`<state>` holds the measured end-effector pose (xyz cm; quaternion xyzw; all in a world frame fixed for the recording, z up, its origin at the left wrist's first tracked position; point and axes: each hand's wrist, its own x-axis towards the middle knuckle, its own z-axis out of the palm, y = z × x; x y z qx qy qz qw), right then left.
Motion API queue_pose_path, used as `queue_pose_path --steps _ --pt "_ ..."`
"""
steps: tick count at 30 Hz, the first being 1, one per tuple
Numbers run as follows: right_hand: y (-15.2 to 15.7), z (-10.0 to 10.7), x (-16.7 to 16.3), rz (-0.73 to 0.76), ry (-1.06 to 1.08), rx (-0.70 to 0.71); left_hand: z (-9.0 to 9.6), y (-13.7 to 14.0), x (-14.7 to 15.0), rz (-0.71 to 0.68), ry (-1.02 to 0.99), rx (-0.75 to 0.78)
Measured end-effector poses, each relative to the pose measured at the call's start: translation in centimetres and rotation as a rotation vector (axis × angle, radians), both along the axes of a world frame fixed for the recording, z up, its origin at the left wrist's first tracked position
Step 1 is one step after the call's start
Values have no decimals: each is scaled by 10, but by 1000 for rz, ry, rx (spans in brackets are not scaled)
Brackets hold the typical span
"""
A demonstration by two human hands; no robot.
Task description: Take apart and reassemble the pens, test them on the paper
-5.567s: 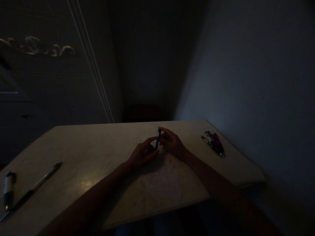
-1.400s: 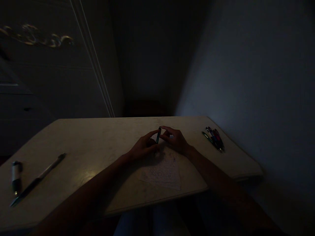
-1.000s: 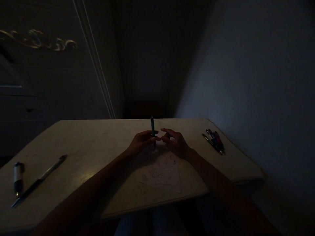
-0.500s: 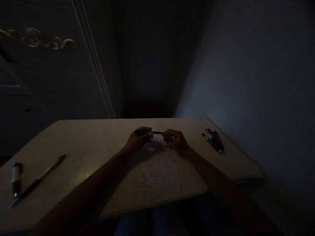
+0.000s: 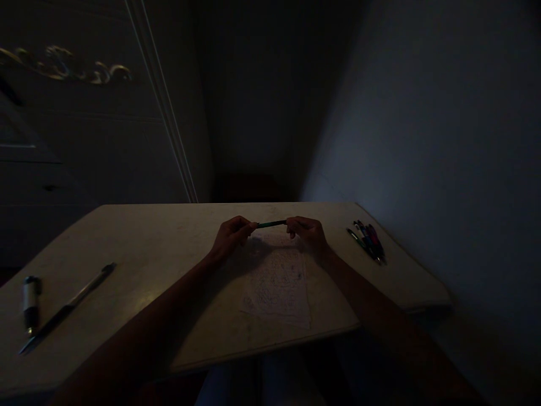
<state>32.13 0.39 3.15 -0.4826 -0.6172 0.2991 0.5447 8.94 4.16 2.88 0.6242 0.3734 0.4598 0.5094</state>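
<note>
Left hand (image 5: 230, 234) and right hand (image 5: 310, 233) pinch the green pen (image 5: 271, 224); paper (image 5: 278, 285) at its six o'clock already scribbled, remainder unclear

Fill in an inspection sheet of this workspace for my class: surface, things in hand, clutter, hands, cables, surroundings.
Surface: pale table, dimly lit, with a shiny patch toward the left.
Things in hand: green pen, held nearly level above a marked paper sheet.
Clutter: bunch of pens at right; long pen and thick white-and-black pen at left.
Hands: left hand and right hand grip opposite ends of the green pen.
Cables: nothing seen.
Surroundings: dark panelled furniture at left, bluish wall at right.
</note>
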Motion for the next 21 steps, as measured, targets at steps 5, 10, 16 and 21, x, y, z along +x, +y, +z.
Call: queue_pose_path --steps 5,10,16,21 --pt "-3 1 0 56 -28 -23 2 0 -4 65 219 107" --pt "-5 2 0 87 9 -21 5 -3 -4 66 324 212" --pt "-3 2 2 111 14 -30 6 -5 -4 63 397 252" --pt "-1 -4 -2 33 92 -78 -4 5 -7 91 488 474"
